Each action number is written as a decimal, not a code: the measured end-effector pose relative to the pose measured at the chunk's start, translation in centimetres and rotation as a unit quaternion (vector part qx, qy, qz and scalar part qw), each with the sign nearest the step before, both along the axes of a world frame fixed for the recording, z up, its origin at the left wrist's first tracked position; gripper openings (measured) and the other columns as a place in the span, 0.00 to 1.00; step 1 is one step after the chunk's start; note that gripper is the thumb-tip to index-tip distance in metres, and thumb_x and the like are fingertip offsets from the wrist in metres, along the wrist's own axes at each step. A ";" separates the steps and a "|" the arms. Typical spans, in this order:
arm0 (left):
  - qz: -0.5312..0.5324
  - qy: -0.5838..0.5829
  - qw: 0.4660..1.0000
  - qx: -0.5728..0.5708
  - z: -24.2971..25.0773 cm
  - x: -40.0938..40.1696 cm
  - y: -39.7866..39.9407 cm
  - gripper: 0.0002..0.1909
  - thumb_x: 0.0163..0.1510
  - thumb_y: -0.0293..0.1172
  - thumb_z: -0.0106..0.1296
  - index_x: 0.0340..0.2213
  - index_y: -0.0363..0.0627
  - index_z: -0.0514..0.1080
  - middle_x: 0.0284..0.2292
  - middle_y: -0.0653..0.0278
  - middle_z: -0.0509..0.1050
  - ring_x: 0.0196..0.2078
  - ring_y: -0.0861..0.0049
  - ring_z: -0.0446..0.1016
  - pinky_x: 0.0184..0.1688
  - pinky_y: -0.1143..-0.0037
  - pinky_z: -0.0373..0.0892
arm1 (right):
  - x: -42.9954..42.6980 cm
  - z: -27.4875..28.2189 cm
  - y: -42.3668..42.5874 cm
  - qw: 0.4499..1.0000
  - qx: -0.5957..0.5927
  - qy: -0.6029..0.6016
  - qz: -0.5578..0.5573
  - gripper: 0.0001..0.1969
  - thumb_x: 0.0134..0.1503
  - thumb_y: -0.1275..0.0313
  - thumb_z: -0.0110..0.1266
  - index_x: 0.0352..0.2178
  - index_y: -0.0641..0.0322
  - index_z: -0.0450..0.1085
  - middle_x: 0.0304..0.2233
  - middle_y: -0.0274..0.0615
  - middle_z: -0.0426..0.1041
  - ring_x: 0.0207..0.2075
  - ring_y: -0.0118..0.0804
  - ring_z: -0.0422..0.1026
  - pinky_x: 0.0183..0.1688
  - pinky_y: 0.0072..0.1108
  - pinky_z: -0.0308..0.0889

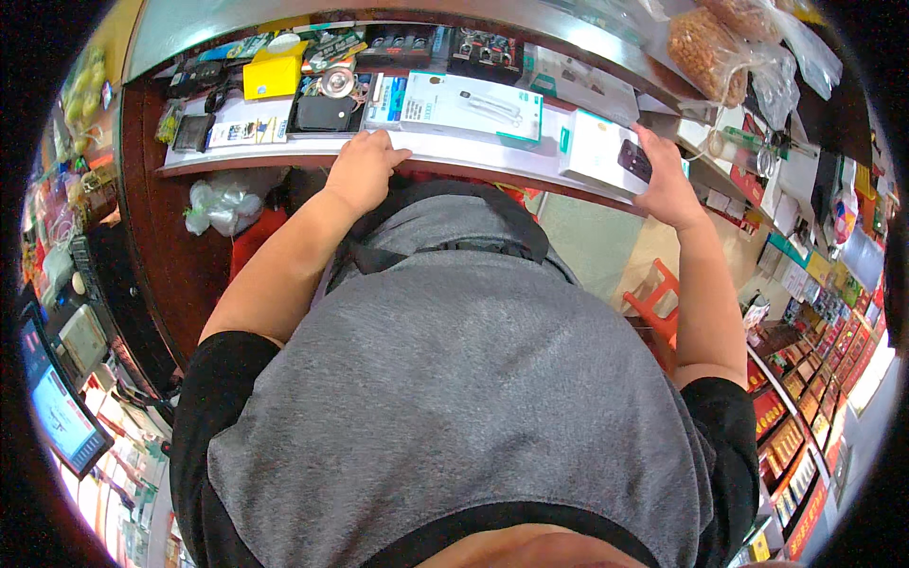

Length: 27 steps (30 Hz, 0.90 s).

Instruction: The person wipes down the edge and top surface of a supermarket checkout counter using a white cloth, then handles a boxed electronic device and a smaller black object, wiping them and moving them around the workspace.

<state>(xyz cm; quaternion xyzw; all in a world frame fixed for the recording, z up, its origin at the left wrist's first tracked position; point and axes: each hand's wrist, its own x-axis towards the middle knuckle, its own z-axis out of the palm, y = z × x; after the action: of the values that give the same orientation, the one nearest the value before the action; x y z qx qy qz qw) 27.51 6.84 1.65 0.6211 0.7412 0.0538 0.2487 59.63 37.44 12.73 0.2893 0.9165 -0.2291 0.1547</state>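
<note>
My left hand (364,169) rests on the front edge of a white display shelf (461,150), with thumb and fingers bent over the rim. Beside its fingertips lie a black wallet-like case (323,113) and a large white product box (472,106). Over on the right, my right hand (664,177) is around the right end of a smaller white box (596,153) with a dark device pictured on it, fingers at the far side and thumb at the near edge. That box sits at a slant on the shelf.
A yellow box (273,72), a round metal item (337,82) and a dark wallet (192,133) lie on the shelf, under a glass counter top (454,15). Bagged goods (706,57) stand upper right. An orange plastic stool (657,302) is below right, a monitor (64,412) at the left.
</note>
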 end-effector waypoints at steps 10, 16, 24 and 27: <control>-0.010 0.018 1.000 0.001 0.7 1.1 1.4 0.17 0.43 0.23 0.54 0.38 0.51 0.76 0.32 0.57 0.69 0.39 0.59 0.68 0.43 0.66 0.66 | 1.5 -10.5 0.5 0.998 0.053 -0.038 0.025 0.42 0.34 0.81 0.59 0.56 0.57 0.55 0.59 0.49 0.54 0.60 0.53 0.52 0.62 0.32 0.50; -0.007 0.038 0.999 0.017 1.0 1.9 1.0 0.18 0.42 0.22 0.54 0.38 0.48 0.75 0.30 0.56 0.69 0.37 0.58 0.68 0.41 0.65 0.65 | 3.7 -10.3 -1.9 0.990 0.088 0.079 -0.074 0.30 0.44 0.74 0.59 0.52 0.62 0.61 0.54 0.48 0.63 0.57 0.48 0.59 0.58 0.30 0.56; 0.070 -0.005 0.998 0.001 3.2 3.0 -0.6 0.09 0.49 0.31 0.49 0.32 0.43 0.74 0.30 0.53 0.74 0.36 0.55 0.72 0.40 0.63 0.67 | 9.3 -8.3 -9.7 0.943 -0.048 0.089 -0.317 0.13 0.51 0.66 0.52 0.34 0.64 0.73 0.33 0.51 0.74 0.36 0.50 0.73 0.41 0.33 0.67; 0.124 0.002 0.984 -0.129 1.6 2.3 -1.5 0.15 0.53 0.39 0.43 0.30 0.43 0.75 0.33 0.50 0.76 0.38 0.54 0.74 0.42 0.62 0.69 | 10.5 -11.6 -10.0 0.941 -0.115 0.034 -0.317 0.14 0.54 0.63 0.51 0.35 0.65 0.72 0.32 0.53 0.75 0.35 0.51 0.73 0.40 0.32 0.67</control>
<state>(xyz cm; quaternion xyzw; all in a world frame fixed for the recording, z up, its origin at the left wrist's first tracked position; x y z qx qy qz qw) 29.78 5.37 3.28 0.4877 0.8135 -0.0128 0.3165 70.09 27.43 1.12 0.5373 0.7493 -0.3798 0.0751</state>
